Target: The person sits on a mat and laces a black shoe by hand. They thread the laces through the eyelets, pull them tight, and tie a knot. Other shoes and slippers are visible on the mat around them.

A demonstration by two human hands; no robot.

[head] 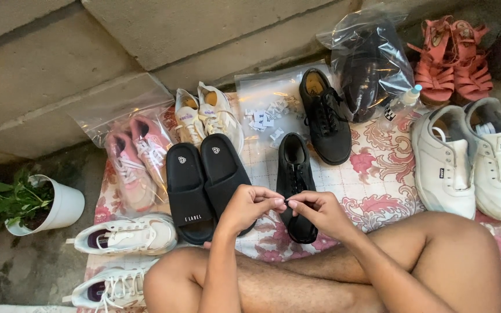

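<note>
left hand (249, 207) and right hand (315, 210) | fingertips were pressed together on something too small to tell | held above black lace-up shoe (296, 184) beside black slides (204, 182) on floral cloth (378, 185) | pinch best kept close and steady

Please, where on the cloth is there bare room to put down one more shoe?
The widest bare patch of the floral cloth lies between the black lace-up shoe under the hands and the white sneakers. The left side is crowded: black slides, pink sneakers in a bag, and white sneakers at the edge lie close together.
</note>
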